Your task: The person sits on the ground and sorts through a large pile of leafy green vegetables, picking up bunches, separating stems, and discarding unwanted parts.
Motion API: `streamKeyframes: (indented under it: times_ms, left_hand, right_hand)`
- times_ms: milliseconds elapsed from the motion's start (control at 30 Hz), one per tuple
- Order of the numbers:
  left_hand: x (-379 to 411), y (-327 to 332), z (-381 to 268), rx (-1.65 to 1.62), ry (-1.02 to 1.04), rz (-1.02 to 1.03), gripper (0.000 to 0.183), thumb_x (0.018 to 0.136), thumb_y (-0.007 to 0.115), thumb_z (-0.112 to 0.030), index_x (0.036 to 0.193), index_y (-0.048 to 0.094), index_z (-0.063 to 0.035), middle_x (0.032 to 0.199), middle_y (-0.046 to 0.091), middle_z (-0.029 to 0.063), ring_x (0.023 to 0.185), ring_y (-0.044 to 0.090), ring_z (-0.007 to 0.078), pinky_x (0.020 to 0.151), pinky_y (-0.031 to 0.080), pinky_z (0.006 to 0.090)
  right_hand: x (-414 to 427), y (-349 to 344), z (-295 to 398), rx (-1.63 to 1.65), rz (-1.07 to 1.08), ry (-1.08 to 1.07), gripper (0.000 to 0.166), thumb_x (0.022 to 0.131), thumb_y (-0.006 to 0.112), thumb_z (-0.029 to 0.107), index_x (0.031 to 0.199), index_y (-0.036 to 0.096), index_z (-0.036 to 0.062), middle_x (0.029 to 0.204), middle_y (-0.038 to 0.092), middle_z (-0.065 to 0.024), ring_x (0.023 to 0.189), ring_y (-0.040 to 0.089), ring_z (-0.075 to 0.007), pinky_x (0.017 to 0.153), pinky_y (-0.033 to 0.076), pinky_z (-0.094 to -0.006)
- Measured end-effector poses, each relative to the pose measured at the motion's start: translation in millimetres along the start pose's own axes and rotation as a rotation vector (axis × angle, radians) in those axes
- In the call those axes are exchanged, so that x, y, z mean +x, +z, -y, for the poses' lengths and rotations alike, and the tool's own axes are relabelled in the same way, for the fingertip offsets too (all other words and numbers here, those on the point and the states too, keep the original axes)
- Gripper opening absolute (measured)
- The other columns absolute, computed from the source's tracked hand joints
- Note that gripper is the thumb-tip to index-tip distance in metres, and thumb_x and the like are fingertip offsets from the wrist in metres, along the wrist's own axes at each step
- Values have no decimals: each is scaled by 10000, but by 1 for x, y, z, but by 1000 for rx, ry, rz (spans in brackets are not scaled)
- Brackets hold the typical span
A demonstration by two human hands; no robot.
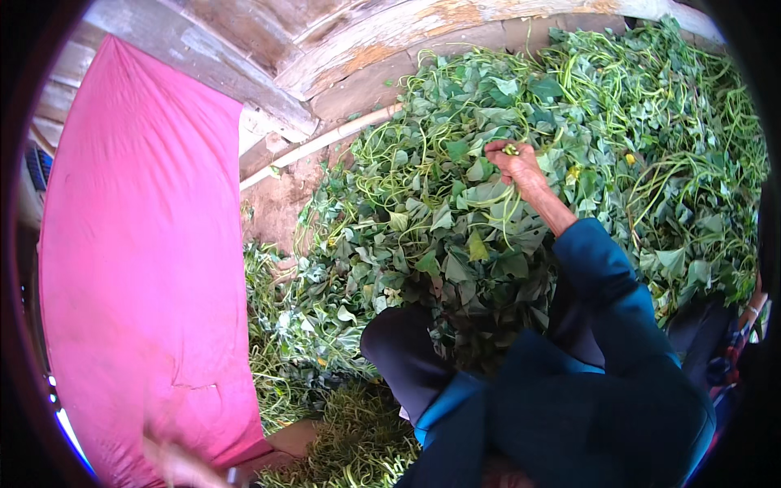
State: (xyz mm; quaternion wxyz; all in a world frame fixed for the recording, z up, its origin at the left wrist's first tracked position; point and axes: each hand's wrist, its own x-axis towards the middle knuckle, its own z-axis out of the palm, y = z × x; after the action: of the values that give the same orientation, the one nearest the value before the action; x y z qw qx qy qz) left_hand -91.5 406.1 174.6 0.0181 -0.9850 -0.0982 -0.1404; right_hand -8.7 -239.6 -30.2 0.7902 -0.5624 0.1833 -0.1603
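My right hand (517,166) is closed around a small bunch of green stems (510,149), their ends poking out of the fist. Below the fist, thin pale stems (505,210) trail over the leaves. The hand rests just above a large heap of leafy vines (451,207), which look like sweet potato vines. At the lower left, my left hand (174,459) is badly blurred, in front of the pink cloth (146,232). Something light-coloured is around it near the bottom edge. Whether it holds anything cannot be made out.
Between my left hand and my knee (403,344) lies a pile of thin green stems (360,421). A pale pole (341,131) and a weathered timber beam (390,46) border the heap at the back. At the right edge, a person's wrist (755,305) and plaid sleeve show.
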Motion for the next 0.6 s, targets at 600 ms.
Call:
streamKeyframes:
  times_ms: [600]
  left_hand:
    - [52,170,-229,-452,331,223,515,734,661,-253,1150,511,12,1163,509,209,1109,447,333,967,330,383]
  right_hand:
    - [-26,-4,4,6,-100,100,244,697,651,85,910,566,5,553,464,32,399,324,-44,358,238,-217]
